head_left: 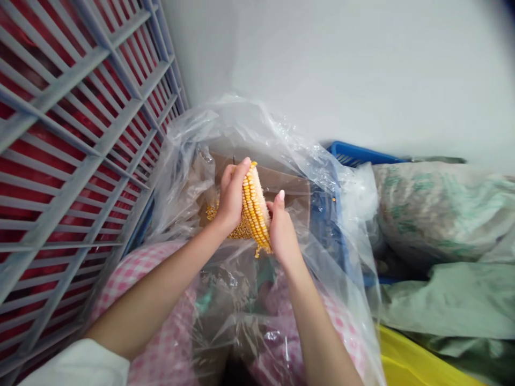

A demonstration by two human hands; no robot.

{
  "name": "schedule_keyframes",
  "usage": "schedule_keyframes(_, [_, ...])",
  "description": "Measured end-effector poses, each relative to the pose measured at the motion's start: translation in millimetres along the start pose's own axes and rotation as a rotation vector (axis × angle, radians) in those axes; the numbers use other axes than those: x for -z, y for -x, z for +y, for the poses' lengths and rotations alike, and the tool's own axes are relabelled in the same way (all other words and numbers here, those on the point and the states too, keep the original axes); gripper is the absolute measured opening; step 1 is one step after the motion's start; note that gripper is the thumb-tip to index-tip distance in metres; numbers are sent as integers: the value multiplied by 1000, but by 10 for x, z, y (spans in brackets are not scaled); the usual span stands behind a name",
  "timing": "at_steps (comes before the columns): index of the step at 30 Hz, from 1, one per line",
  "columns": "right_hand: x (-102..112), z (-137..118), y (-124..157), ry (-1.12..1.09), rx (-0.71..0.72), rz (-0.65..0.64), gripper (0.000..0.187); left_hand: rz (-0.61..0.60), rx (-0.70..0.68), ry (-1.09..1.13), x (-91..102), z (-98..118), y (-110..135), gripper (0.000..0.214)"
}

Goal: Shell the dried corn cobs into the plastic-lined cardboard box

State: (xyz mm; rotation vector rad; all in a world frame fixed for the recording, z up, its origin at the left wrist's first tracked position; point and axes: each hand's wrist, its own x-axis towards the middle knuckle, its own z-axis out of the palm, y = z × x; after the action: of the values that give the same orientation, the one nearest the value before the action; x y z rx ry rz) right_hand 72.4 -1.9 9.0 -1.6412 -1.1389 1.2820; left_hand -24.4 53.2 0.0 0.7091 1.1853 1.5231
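A partly shelled corn cob (255, 212) is held at a slant between my two hands, yellow kernels still in rows on the near side and a bare pale strip along its right. My left hand (232, 195) wraps its upper left side, thumb on top. Around its lower right end my right hand (282, 228) is closed, with the thumb pointing up. Below the cob, loose corn kernels (241, 230) lie in a clear plastic bag (237, 115). The fingers behind the cob are partly hidden.
A grey slatted plastic crate (96, 150) with red behind it rises on the left. To the right are a blue crate (362, 154), a filled woven sack (438, 209), green cloth-like sacking (450, 300) and a yellow sheet (418, 356). A white wall (341, 64) stands behind.
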Motion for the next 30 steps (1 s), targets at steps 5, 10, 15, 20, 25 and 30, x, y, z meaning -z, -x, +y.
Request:
schedule_keyframes(5, [-22,-33,16,-14,23,-32,69,-239,125,-12,-17,95,5,51])
schedule_keyframes(10, [-53,-31,4,47,-36,-8,64,-163,63,-93,-16,73,70,45])
schedule_keyframes(15, [-173,5,-3,80,-120,181,65,-84,-138,-280,-42,59,212,38])
schedule_keyframes(20, [-281,-10,43,90,-54,270,60,-86,-136,-334,-23,125,255,37])
schedule_keyframes(25, [-285,14,38,119,43,322,56,-95,-99,-215,1,83,183,38])
schedule_keyframes(30, [-284,80,11,104,23,350,54,-140,-52,-113,-3,-45,132,36])
